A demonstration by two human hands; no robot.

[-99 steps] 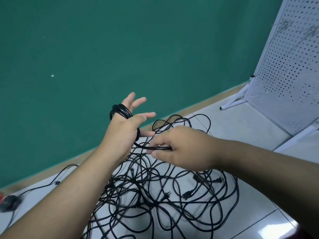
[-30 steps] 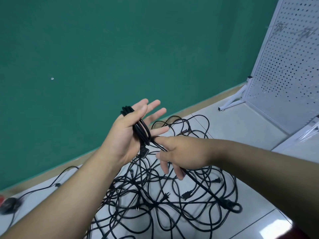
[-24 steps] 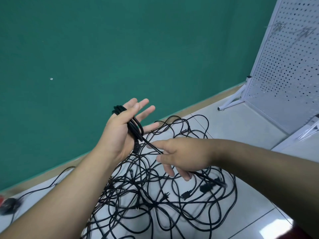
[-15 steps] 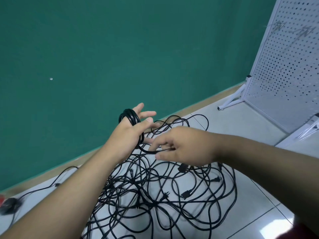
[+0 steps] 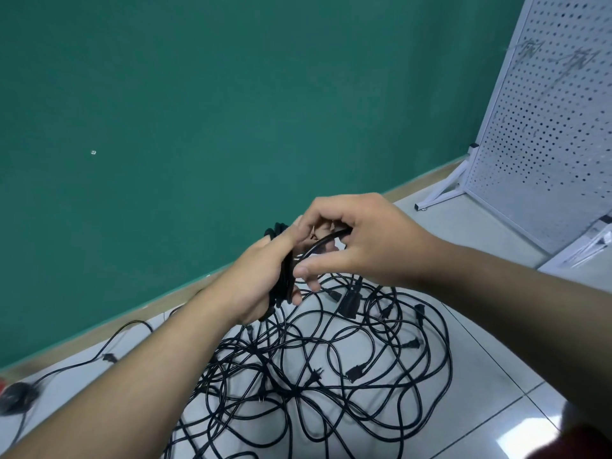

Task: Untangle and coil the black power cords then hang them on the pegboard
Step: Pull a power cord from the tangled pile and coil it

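We are gripping the coil in our left hand; our right hand is pinching 1 strand above the tangle on the floor.

Your left hand grips a coiled black power cord, its loops wrapped round the palm. Your right hand, touching the left, pinches the cord's free strand just above the coil. Below both hands, the tangled pile of black cords lies on the pale tiled floor. The white pegboard stands at the right by the green wall.
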